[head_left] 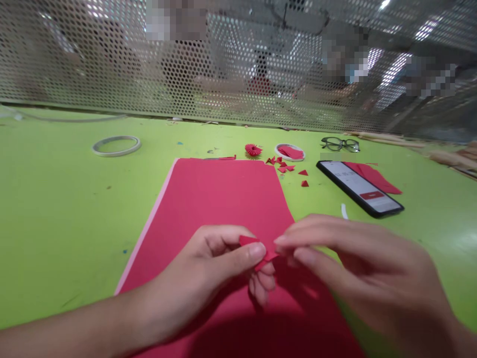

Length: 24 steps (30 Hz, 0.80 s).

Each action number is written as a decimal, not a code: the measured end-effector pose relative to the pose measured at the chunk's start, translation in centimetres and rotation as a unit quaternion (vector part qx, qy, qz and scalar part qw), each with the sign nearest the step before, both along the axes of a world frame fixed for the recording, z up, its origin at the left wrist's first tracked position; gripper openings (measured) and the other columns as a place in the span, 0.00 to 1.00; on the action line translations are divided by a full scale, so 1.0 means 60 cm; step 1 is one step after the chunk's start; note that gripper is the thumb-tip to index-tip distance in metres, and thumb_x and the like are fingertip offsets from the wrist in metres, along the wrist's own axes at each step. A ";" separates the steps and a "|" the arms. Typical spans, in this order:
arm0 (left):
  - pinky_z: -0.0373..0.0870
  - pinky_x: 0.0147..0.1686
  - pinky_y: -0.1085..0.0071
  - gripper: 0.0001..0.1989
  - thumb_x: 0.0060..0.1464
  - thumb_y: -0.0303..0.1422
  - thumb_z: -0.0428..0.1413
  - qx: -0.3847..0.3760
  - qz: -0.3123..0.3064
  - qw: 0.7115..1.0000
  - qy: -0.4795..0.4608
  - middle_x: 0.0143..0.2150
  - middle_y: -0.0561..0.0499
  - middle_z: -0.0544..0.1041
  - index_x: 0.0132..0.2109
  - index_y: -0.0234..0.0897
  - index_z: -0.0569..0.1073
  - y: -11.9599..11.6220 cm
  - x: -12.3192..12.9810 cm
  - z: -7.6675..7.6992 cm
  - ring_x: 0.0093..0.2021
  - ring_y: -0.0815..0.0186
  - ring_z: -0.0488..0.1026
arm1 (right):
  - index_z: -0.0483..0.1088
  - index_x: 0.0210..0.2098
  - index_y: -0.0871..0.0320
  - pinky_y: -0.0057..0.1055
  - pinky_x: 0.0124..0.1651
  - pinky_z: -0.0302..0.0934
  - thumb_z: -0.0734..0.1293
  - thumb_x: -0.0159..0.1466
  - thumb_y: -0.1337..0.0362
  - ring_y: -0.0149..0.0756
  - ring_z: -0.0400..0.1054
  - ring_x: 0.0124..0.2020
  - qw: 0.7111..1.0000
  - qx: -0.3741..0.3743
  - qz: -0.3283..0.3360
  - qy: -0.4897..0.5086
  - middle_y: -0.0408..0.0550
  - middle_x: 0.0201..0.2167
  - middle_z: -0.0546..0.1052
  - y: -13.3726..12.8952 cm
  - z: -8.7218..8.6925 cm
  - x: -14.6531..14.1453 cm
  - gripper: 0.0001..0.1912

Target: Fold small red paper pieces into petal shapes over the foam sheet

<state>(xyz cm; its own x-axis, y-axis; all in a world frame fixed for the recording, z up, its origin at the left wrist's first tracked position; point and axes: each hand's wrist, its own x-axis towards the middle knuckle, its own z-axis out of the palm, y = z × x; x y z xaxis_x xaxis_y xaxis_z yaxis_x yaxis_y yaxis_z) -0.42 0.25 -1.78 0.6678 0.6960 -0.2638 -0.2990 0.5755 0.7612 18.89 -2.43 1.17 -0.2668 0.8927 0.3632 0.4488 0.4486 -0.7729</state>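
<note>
A small folded piece of red paper (248, 240) is pinched between the thumb and fingers of my left hand (219, 263), above a large red sheet (223, 194). Just to its right, my right hand (357, 268) has its thumb and forefinger close together at the paper's right tip; whether they grip it is too blurred to tell. Several small folded red triangles (286, 169) are scattered past the sheet's far right corner. Near them are a round pleated red paper piece (253, 149) and a white ring (304, 158) with red paper inside.
On the green table (67, 209), a phone (359, 186) lies at the right, partly over red paper pieces (383, 181). Glasses (340, 144) rest behind it. A roll of tape (117, 145) is at the far left. A perforated metal screen (223, 64) borders the far edge.
</note>
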 end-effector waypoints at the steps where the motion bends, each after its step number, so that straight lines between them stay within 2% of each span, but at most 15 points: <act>1: 0.72 0.34 0.73 0.11 0.54 0.35 0.67 0.012 0.001 1.000 0.018 0.24 0.50 0.80 0.28 0.31 0.81 0.000 0.001 0.001 0.27 0.67 0.75 | 0.80 0.31 0.49 0.25 0.33 0.70 0.68 0.63 0.72 0.35 0.77 0.29 0.998 -0.048 -0.029 0.030 0.41 0.28 0.84 0.002 0.002 -0.001 0.12; 3: 0.72 0.33 0.76 0.12 0.55 0.35 0.66 0.031 -0.001 0.999 0.042 0.24 0.51 0.80 0.28 0.32 0.81 0.001 0.002 0.004 0.27 0.69 0.75 | 0.79 0.26 0.51 0.24 0.30 0.68 0.70 0.61 0.70 0.33 0.75 0.26 0.988 -0.132 -0.043 0.071 0.40 0.25 0.82 0.005 0.005 -0.006 0.10; 5: 0.72 0.32 0.78 0.11 0.56 0.34 0.66 0.033 0.000 0.998 0.044 0.23 0.52 0.80 0.28 0.32 0.82 0.000 0.003 0.007 0.26 0.71 0.75 | 0.78 0.23 0.53 0.23 0.28 0.66 0.70 0.60 0.71 0.30 0.73 0.24 0.980 -0.177 -0.014 0.092 0.40 0.23 0.82 0.003 0.008 -0.012 0.11; 8: 0.72 0.31 0.79 0.11 0.53 0.34 0.67 0.026 0.005 0.998 0.048 0.23 0.53 0.79 0.26 0.33 0.82 -0.002 0.005 0.011 0.25 0.72 0.74 | 0.76 0.21 0.54 0.21 0.27 0.65 0.69 0.60 0.75 0.27 0.72 0.23 0.975 -0.193 0.001 0.111 0.38 0.21 0.80 -0.003 0.008 -0.019 0.14; 11: 0.72 0.30 0.79 0.11 0.52 0.36 0.68 0.046 0.010 0.998 0.045 0.22 0.53 0.79 0.25 0.34 0.83 -0.003 0.007 0.010 0.25 0.71 0.73 | 0.76 0.21 0.54 0.22 0.28 0.68 0.67 0.59 0.75 0.29 0.74 0.23 0.975 -0.193 -0.006 0.114 0.39 0.20 0.81 -0.007 0.001 -0.023 0.14; 18: 0.72 0.29 0.79 0.11 0.47 0.37 0.70 0.031 0.004 0.997 0.068 0.21 0.52 0.79 0.24 0.34 0.83 -0.001 0.012 0.012 0.24 0.70 0.73 | 0.75 0.22 0.55 0.23 0.23 0.64 0.66 0.59 0.73 0.29 0.72 0.21 0.987 -0.153 -0.029 0.033 0.39 0.19 0.80 -0.008 -0.010 -0.022 0.12; 21: 0.71 0.27 0.80 0.08 0.46 0.31 0.70 0.030 0.013 0.997 0.072 0.21 0.53 0.79 0.23 0.34 0.83 -0.004 0.014 0.013 0.23 0.71 0.73 | 0.74 0.22 0.55 0.24 0.23 0.62 0.64 0.59 0.71 0.30 0.71 0.21 0.980 -0.196 -0.029 0.033 0.41 0.20 0.80 -0.007 -0.010 -0.023 0.11; 24: 0.71 0.27 0.80 0.07 0.46 0.28 0.69 0.034 0.021 0.997 0.068 0.20 0.54 0.78 0.23 0.34 0.82 -0.008 0.015 0.008 0.22 0.72 0.73 | 0.71 0.22 0.53 0.26 0.23 0.59 0.64 0.58 0.67 0.31 0.68 0.20 0.958 -0.277 -0.029 0.072 0.42 0.20 0.81 -0.009 -0.007 -0.028 0.10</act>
